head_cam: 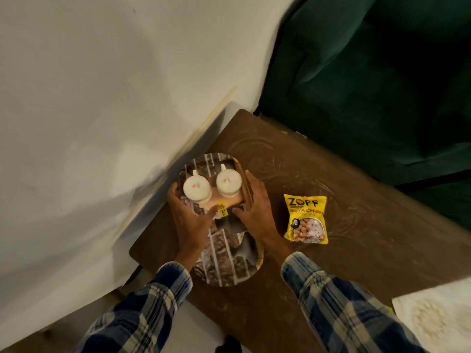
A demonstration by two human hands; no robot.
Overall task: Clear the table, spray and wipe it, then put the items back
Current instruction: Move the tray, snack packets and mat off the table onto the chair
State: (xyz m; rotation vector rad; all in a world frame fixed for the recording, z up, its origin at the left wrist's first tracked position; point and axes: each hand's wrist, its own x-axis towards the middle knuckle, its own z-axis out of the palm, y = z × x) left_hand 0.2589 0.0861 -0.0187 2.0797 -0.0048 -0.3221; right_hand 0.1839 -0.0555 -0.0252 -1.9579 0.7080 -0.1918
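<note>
A small wooden holder (243,186) with two white lidded jars (196,188) (228,182) and a yellow price tag (222,209) sits on a patterned oval tray (229,263) on the brown table (356,250). My left hand (190,215) grips the holder's left side, fingers around the left jar. My right hand (254,205) clasps the holder's right side. A yellow Zoff soya chunks packet (305,219) lies on the table to the right of my hands.
A white wall (89,123) runs close along the table's left side. A dark green sofa (382,85) stands behind the table at the upper right. A white cloth or paper (438,319) lies at the table's near right corner.
</note>
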